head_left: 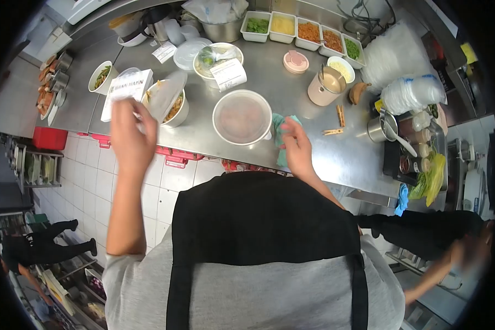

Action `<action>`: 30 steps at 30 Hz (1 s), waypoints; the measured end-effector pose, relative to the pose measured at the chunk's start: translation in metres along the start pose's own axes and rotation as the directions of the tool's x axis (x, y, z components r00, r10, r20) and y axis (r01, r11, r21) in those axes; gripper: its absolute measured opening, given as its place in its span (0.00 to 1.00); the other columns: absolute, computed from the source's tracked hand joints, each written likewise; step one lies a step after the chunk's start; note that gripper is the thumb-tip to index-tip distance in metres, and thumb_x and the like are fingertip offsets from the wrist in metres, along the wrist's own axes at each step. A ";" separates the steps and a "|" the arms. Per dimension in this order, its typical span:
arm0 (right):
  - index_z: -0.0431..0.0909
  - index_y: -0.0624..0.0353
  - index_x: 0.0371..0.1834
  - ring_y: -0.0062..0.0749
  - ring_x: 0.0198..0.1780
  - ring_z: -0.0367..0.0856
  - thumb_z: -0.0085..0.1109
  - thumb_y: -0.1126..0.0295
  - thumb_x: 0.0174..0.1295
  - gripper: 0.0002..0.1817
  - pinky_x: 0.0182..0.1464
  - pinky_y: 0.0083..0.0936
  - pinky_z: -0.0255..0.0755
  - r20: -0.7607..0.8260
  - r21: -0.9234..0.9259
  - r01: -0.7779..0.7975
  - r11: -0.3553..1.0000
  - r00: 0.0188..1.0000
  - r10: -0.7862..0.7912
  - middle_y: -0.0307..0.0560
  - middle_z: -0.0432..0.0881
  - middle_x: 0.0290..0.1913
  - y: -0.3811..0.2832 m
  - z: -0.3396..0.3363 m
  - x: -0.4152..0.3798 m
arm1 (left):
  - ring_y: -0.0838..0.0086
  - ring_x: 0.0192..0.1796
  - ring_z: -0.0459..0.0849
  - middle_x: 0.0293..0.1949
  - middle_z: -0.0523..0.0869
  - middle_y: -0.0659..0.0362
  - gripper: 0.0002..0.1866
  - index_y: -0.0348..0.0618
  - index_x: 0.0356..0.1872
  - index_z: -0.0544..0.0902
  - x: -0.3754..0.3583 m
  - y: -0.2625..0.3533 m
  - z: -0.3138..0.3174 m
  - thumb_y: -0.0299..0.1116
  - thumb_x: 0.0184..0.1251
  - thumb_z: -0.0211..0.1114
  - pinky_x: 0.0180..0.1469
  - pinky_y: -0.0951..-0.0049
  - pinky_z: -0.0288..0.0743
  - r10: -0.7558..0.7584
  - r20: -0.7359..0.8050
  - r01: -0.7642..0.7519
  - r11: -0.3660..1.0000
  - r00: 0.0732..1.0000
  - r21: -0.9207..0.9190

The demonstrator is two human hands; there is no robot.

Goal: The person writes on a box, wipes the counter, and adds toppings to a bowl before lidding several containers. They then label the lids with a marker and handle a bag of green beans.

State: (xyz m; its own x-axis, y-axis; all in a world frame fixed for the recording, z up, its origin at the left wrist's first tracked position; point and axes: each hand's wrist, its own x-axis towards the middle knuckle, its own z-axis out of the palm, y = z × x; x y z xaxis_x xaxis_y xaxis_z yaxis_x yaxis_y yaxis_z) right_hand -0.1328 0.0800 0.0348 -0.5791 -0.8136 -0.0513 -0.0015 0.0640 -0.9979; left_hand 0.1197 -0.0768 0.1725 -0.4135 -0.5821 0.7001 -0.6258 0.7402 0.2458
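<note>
My left hand [133,132], slightly blurred, is raised at the counter's front edge with fingers loosely bent and thumb apart, showing nothing in its grip. It overlaps a white printed box [131,88] in this view. Just right of that hand, a white bowl of food [177,113] has a translucent lid [169,93] tilted over it. A round bowl with a frosted lid [242,116] sits in front of me, its reddish contents showing through. My right hand [298,147] is beside this bowl, fingers apart, over a green cloth [281,137].
White tubs of chopped toppings [308,33] line the back. A bowl with a paper slip [220,60] stands behind the lidded bowl. A beige sauce pot [323,91] and wooden clothespins [338,121] are to the right. Other people [49,242] stand at both sides behind me.
</note>
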 end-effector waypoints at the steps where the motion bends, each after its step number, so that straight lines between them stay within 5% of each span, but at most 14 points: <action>1: 0.68 0.61 0.60 0.44 0.54 0.70 0.55 0.65 0.60 0.25 0.55 0.39 0.67 0.003 -0.265 0.243 0.933 0.968 -0.252 0.55 0.69 0.56 -0.014 0.003 -0.003 | 0.60 0.35 0.76 0.33 0.75 0.54 0.09 0.38 0.32 0.72 -0.025 -0.008 0.008 0.19 0.49 0.60 0.34 0.67 0.73 0.145 0.027 -0.146 0.986 0.989 0.076; 2: 0.66 0.57 0.64 0.49 0.59 0.66 0.57 0.62 0.60 0.28 0.60 0.45 0.64 0.070 -0.501 0.443 0.744 0.877 -0.475 0.57 0.66 0.61 -0.027 0.007 -0.005 | 0.59 0.37 0.77 0.35 0.76 0.54 0.10 0.39 0.32 0.73 -0.051 -0.006 0.021 0.19 0.46 0.61 0.36 0.65 0.73 0.069 0.042 -0.072 0.995 0.997 0.074; 3: 0.65 0.52 0.65 0.54 0.62 0.61 0.58 0.57 0.58 0.31 0.62 0.50 0.57 0.188 -0.600 0.495 0.628 0.851 -0.491 0.58 0.63 0.63 -0.040 0.019 -0.005 | 0.58 0.38 0.77 0.37 0.77 0.52 0.11 0.40 0.32 0.73 -0.074 -0.007 0.036 0.19 0.45 0.61 0.36 0.65 0.73 0.054 0.095 -0.058 0.998 0.994 0.035; 5: 0.64 0.43 0.68 0.63 0.69 0.51 0.60 0.46 0.55 0.37 0.67 0.59 0.44 0.420 -0.724 0.597 0.346 0.779 -0.466 0.60 0.57 0.68 -0.061 0.050 0.006 | 0.56 0.41 0.77 0.39 0.77 0.50 0.12 0.39 0.33 0.73 -0.111 -0.011 0.074 0.22 0.44 0.62 0.40 0.62 0.73 0.085 0.131 -0.087 0.996 0.988 0.005; 8: 0.63 0.33 0.68 0.67 0.72 0.44 0.57 0.34 0.48 0.42 0.66 0.67 0.40 0.459 -0.827 0.538 0.163 0.814 -0.356 0.58 0.51 0.72 -0.030 0.066 0.038 | 0.55 0.47 0.75 0.43 0.75 0.50 0.14 0.37 0.36 0.73 -0.135 -0.015 0.111 0.24 0.44 0.62 0.48 0.61 0.71 0.090 0.283 -0.057 0.991 0.955 -0.121; 13: 0.61 0.31 0.69 0.66 0.73 0.41 0.57 0.31 0.45 0.44 0.67 0.65 0.38 0.418 -0.866 0.458 0.203 0.884 -0.210 0.58 0.47 0.74 -0.028 0.026 0.047 | 0.54 0.44 0.74 0.41 0.75 0.50 0.13 0.36 0.34 0.72 -0.123 0.015 0.117 0.23 0.44 0.60 0.48 0.60 0.70 0.341 0.241 -0.270 0.920 0.908 -0.285; 16: 0.59 0.30 0.70 0.65 0.73 0.41 0.57 0.32 0.46 0.45 0.67 0.66 0.37 0.365 -0.899 0.395 0.190 0.915 -0.174 0.59 0.46 0.74 -0.027 0.006 0.052 | 0.55 0.46 0.75 0.42 0.75 0.49 0.12 0.36 0.35 0.73 -0.121 0.009 0.127 0.25 0.46 0.59 0.50 0.59 0.69 0.341 0.323 -0.279 0.934 0.883 -0.225; 22: 0.53 0.50 0.73 0.54 0.75 0.41 0.52 0.41 0.57 0.43 0.70 0.58 0.36 0.340 -0.865 0.421 0.275 0.892 -0.297 0.59 0.47 0.74 -0.032 -0.017 0.065 | 0.52 0.52 0.75 0.47 0.75 0.47 0.14 0.39 0.41 0.75 -0.070 -0.004 0.138 0.30 0.52 0.60 0.57 0.59 0.67 -0.019 0.635 0.098 0.991 0.772 -0.089; 24: 0.52 0.59 0.72 0.51 0.75 0.41 0.50 0.44 0.61 0.43 0.71 0.53 0.37 0.337 -0.850 0.435 0.297 0.882 -0.329 0.59 0.48 0.74 -0.031 -0.017 0.067 | 0.50 0.58 0.71 0.56 0.72 0.46 0.25 0.39 0.52 0.72 -0.044 0.023 0.130 0.37 0.53 0.64 0.62 0.58 0.63 0.098 0.455 0.026 0.965 0.885 -0.260; 26: 0.52 0.67 0.71 0.49 0.76 0.42 0.48 0.46 0.62 0.42 0.72 0.49 0.37 0.316 -0.858 0.414 0.304 0.892 -0.323 0.59 0.49 0.74 -0.023 -0.011 0.069 | 0.51 0.68 0.61 0.67 0.61 0.45 0.45 0.38 0.65 0.61 -0.018 0.052 0.144 0.50 0.48 0.70 0.68 0.56 0.56 0.419 0.397 -0.195 0.847 0.817 -0.494; 30: 0.53 0.70 0.70 0.52 0.74 0.45 0.50 0.47 0.62 0.42 0.71 0.47 0.43 0.342 -0.874 0.430 0.225 0.875 -0.343 0.61 0.50 0.73 -0.006 -0.013 0.074 | 0.53 0.73 0.50 0.72 0.50 0.46 0.61 0.38 0.70 0.51 -0.012 0.070 0.187 0.61 0.38 0.72 0.70 0.53 0.49 0.514 0.477 -0.318 0.843 0.713 -0.434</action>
State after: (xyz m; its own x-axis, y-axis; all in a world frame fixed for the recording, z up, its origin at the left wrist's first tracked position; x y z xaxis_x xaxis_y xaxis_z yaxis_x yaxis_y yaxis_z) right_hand -0.1861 0.0274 0.0372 -0.2270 -0.9315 0.2844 -0.9622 0.1693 -0.2135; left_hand -0.0427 -0.0804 0.0559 -0.9319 -0.1949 0.3059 -0.1093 0.9550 0.2756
